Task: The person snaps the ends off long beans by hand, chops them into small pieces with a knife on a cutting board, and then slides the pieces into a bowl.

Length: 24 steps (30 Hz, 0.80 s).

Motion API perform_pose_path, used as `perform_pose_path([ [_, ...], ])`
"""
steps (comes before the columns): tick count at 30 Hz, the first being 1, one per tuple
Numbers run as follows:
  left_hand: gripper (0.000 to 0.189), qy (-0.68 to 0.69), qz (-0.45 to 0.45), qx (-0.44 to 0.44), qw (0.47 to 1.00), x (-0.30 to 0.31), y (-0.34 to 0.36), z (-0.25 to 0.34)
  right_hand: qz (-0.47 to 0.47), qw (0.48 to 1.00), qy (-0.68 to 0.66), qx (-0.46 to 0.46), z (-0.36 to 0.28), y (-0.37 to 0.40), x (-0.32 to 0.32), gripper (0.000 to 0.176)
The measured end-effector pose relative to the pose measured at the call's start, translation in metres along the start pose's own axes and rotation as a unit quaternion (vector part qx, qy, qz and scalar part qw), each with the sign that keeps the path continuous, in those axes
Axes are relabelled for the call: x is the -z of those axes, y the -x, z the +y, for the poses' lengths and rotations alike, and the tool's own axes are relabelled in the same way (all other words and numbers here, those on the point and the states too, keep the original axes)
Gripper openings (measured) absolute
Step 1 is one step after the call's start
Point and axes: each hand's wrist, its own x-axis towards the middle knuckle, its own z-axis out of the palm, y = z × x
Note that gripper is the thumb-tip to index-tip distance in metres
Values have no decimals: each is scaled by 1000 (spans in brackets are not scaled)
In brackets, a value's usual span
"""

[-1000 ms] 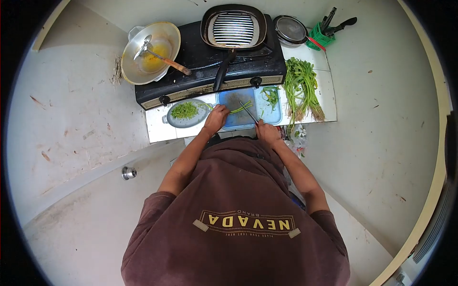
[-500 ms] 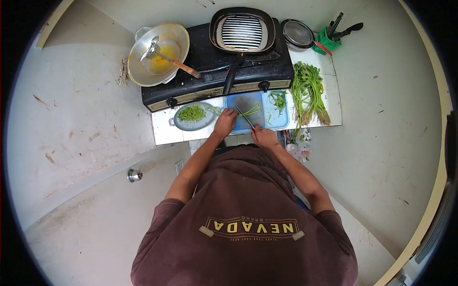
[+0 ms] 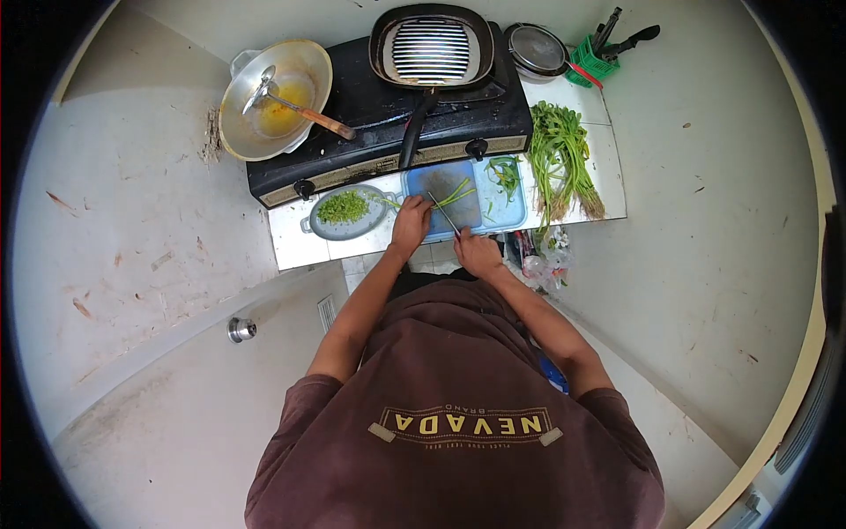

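The stems (image 3: pixel 460 192) are laid slantwise on the blue board (image 3: pixel 442 181), near the middle of the frame, their long axis running from lower left to upper right. They are held down at their lower-left end by the left hand (image 3: pixel 411 222), its fingers bent and pinching them. The knife (image 3: pixel 445 214) is crossed over them, its tip pointed to the upper left; its handle is gripped at the lower right by the right hand (image 3: pixel 478 254), fingers closed.

Trimmed greens (image 3: pixel 505 175) are scattered on the board's right part. To the left, chopped greens (image 3: pixel 342 207) are heaped on an oval dish (image 3: pixel 330 232); to the right, a rooted bunch (image 3: pixel 561 159) is laid on the white tiled desk (image 3: pixel 608 189).

Behind the board, a grill pan (image 3: pixel 431 53) and a wok (image 3: pixel 307 75) are set on the black stove (image 3: pixel 352 141), with a ladle (image 3: pixel 308 114) rested in the wok. A sieve (image 3: pixel 537 48) and a green basket (image 3: pixel 582 66) of utensils are placed at upper right. The space is enclosed by stained pale walls (image 3: pixel 696 229).
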Motion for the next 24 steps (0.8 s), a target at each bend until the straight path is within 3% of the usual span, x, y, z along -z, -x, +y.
perform_pose_path([
  [9, 15, -17, 12, 19, 1000, -3, 3, 2, -7, 1000, -29, 7, -14, -30, 1, 37],
  [24, 14, -28, 18, 19, 999, -8, 1, -2, -98, 995, -6, -13, -9, -13, 7, 37],
])
